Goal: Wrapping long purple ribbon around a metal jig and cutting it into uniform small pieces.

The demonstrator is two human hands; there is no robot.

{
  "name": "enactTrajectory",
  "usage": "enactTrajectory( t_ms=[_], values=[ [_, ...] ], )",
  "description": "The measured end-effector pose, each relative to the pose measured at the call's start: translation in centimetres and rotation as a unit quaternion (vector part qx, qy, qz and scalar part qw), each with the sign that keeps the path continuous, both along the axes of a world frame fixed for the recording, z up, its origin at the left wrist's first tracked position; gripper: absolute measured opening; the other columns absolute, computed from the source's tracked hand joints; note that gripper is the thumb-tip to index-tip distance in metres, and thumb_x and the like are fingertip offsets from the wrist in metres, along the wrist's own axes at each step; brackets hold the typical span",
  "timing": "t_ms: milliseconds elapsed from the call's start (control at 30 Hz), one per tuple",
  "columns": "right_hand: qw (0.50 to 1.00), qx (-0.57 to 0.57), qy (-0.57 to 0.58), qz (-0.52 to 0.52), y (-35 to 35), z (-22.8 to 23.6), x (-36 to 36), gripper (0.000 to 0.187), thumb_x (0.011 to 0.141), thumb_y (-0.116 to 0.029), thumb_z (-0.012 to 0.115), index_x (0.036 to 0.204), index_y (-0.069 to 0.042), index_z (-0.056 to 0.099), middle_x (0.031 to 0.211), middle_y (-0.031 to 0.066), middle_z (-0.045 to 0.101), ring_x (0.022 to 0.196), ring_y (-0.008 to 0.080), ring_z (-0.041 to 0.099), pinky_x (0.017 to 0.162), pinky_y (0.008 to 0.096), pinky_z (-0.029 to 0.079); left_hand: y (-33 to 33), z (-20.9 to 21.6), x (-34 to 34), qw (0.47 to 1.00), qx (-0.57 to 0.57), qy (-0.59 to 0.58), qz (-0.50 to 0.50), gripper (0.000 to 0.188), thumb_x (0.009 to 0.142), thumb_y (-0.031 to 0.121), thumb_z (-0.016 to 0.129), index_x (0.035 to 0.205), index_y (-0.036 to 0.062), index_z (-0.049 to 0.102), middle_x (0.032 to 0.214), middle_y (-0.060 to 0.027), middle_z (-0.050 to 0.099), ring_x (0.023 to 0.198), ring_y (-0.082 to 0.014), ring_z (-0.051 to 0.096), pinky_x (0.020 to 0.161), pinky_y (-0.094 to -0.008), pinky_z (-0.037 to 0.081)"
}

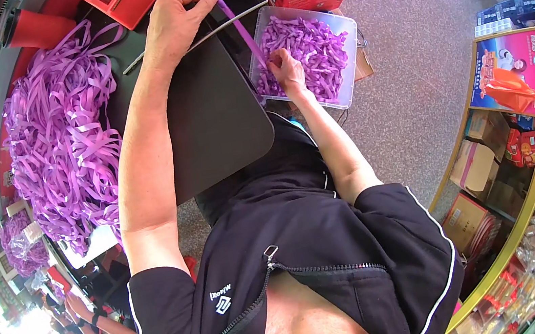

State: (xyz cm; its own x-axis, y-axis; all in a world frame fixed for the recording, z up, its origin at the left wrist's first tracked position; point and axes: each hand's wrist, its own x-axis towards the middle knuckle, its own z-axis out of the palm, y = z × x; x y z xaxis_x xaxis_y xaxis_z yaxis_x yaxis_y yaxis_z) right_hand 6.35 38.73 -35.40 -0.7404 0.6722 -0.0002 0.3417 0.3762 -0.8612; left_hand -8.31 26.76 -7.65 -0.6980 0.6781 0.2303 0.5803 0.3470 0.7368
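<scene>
Reaching over bin (351, 46), beside worktop's (220, 119) right edge: right hand (288, 72), grip unclear. Rising thence: ribbon (242, 32), likely light, limp, slippery; best taken near an end. Farther, by rods (214, 32): left hand (179, 22), pinching its upper end.

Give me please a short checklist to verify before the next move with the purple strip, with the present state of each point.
1. Left hand pinches the purple strip: ok.
2. Right hand grips the strip's lower part: cannot tell; the fingers are at it, but the contact is unclear.
3. Strip runs nearly straight between the hands: ok.
4. Plastic bin is open under the right hand: ok; purple pieces lie in it.
5. Strip does not touch the thin rods: cannot tell; it crosses them in this view.
6. Ribbon pile lies in order: not ok; its strands loop over each other.
</scene>
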Motion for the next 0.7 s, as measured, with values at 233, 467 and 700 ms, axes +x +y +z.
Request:
enactTrajectory(
  t_ms=[233,467,700],
  values=[
    [0.993,-0.025,0.113,-0.025,-0.1,-1.6,0.7,0.021,0.079,-0.022,0.068,0.095,-0.008,0.062,0.081,0.0124,0.067,0.075,0.0259,0.066,0.065,0.038,0.049,0.0,0.1,0.0,1.0,-0.002,0.015,-0.003,0.022,0.082,0.023,0.068,0.091,0.0042,0.072,0.132,-0.0093,0.052,0.118,-0.0209,0.051,0.099,-0.0307,0.037],
    [0.929,-0.362,0.08,-0.003,0.5,-0.5,-0.5,0.024,0.085,-0.022,0.064,0.1,-0.004,0.067,0.074,-0.0003,0.062,0.064,0.0099,0.054,0.055,0.0241,0.042,0.0,0.1,0.1,1.0,-0.007,0.013,-0.003,0.021,0.083,0.023,0.068,0.091,0.0039,0.072,0.132,-0.0097,0.052,0.118,-0.0206,0.051,0.099,-0.0307,0.037],
    [0.837,-0.538,0.099,-0.002,0.9,1.2,-0.2,0.02,0.086,-0.021,0.065,0.095,-0.003,0.066,0.064,-0.0029,0.051,0.053,0.0058,0.044,0.047,0.021,0.033,0.1,0.2,0.2,1.0,0.002,0.001,-0.002,0.02,0.083,0.022,0.068,0.092,0.0042,0.072,0.132,-0.0099,0.052,0.119,-0.0211,0.051,0.099,-0.031,0.037]
  ],
)
